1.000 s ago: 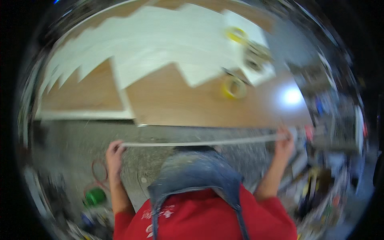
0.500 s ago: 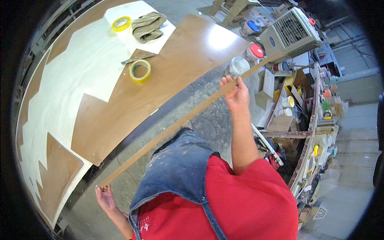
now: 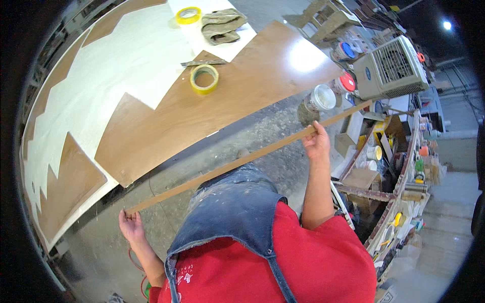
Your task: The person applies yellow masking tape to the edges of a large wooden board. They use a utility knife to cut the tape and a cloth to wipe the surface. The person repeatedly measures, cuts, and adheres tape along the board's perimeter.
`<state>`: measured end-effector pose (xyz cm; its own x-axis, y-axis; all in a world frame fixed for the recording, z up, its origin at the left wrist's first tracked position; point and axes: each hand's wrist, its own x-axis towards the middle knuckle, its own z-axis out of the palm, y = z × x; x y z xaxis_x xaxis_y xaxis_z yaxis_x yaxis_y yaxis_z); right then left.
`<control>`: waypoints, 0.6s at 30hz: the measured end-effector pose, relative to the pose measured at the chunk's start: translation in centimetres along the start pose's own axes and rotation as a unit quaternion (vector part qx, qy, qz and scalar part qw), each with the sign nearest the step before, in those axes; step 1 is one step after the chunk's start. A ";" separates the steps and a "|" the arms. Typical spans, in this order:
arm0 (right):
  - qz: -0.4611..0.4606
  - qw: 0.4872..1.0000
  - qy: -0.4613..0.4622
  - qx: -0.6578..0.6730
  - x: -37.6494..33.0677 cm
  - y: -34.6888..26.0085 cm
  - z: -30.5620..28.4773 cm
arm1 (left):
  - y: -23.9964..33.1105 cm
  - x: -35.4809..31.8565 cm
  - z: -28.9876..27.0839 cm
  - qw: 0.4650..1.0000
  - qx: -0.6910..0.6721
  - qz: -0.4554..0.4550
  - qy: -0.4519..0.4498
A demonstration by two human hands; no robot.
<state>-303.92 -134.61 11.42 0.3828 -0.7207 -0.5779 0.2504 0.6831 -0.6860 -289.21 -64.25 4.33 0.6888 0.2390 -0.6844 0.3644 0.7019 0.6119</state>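
Note:
A long, thin brown strip (image 3: pixel 227 167), like a wooden lath, spans the space in front of my body. My left hand (image 3: pixel 132 227) is closed on its lower left end. Farther up its length, my right hand (image 3: pixel 317 142) pinches it between thumb and fingers. The strip's far end reaches past that hand toward the air cooler. Beyond the strip lies a large work surface with brown jagged-edged sheets (image 3: pixel 166 129) over a white area (image 3: pixel 101 70). On the sheet rest a yellow tape roll (image 3: pixel 214 87) and a narrow flat blade-like tool (image 3: pixel 203 62).
Another yellow tape roll (image 3: pixel 188 20) and a folded grey-brown cloth (image 3: pixel 222 26) lie at the table's far side. A white bucket (image 3: pixel 322 97), a red-lidded bucket (image 3: pixel 345 82) and an air cooler (image 3: pixel 371 76) stand at right. Cluttered shelving (image 3: pixel 369 189) runs along the right side.
The strip now lies at a flatter slant, its left end raised and its right part lower. Both hands still hold it. The view has shifted, moving the table's tape and cloth rightward.

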 end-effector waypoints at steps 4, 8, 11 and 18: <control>-0.011 0.999 0.016 -0.027 0.5 -0.3 0.4 | -0.9 1.3 -1.2 0.998 0.046 0.008 0.032; -0.005 1.000 0.001 -0.028 3.9 -1.5 -0.7 | -3.2 2.8 -0.8 0.998 0.011 0.048 0.026; 0.036 0.999 -0.011 0.001 10.1 -1.9 -2.4 | -5.0 3.7 -0.1 0.996 -0.010 0.081 0.022; 0.092 0.995 -0.029 -0.016 20.5 -2.5 0.7 | -10.2 4.1 -2.4 0.991 0.008 0.117 0.064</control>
<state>-296.10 -151.03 1.54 0.4706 -0.5755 -0.6688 0.1438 0.7979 -0.5854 -291.61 -68.79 -5.63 0.6708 0.4776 -0.5674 0.2145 0.6074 0.7649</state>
